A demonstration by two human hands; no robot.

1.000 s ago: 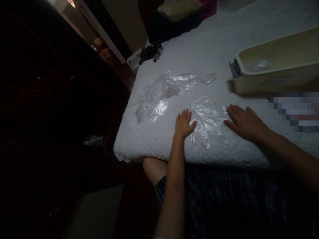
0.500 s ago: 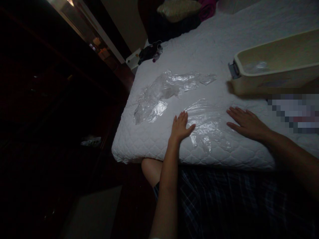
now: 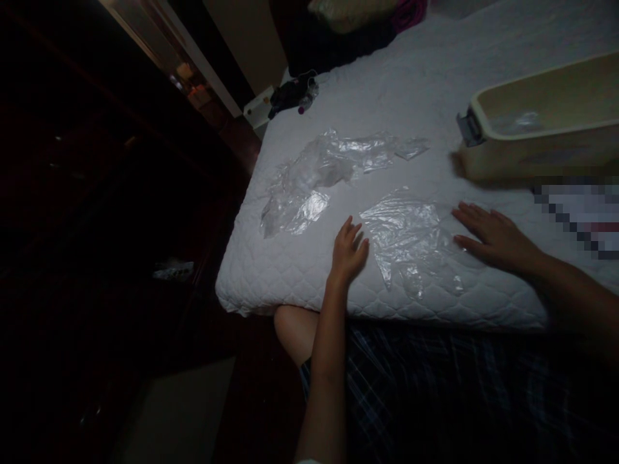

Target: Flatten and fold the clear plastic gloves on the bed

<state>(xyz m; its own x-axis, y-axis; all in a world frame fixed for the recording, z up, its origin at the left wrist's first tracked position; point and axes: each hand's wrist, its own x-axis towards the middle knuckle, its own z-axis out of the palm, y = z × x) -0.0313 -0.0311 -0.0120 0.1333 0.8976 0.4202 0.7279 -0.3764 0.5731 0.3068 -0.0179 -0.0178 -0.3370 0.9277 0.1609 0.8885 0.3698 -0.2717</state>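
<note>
A clear plastic bag [image 3: 411,235] lies spread, wrinkled and shiny, on the white quilted bed cover [image 3: 290,277]. Just off its left edge is my left hand [image 3: 349,250], fingers apart and slightly curled, holding nothing. Beyond the bag's right edge, my right hand [image 3: 498,235] is stretched out, palm down and fingers spread, with nothing in it. Farther back on the bed, more crumpled clear plastic [image 3: 319,171] lies in a loose heap.
A cream plastic bin [image 3: 532,154] with a grey latch stands at the right, some clear plastic inside. Beside it is a blurred-out patterned item [image 3: 575,209]. Dark items and a small bottle [image 3: 305,104] lie at the far left corner. A pillow [image 3: 353,13] rests at the back.
My left hand has come off the bag's left edge, its fingers now more curled. The bag looks more spread out on the left. My right hand stays outstretched near its right edge.
</note>
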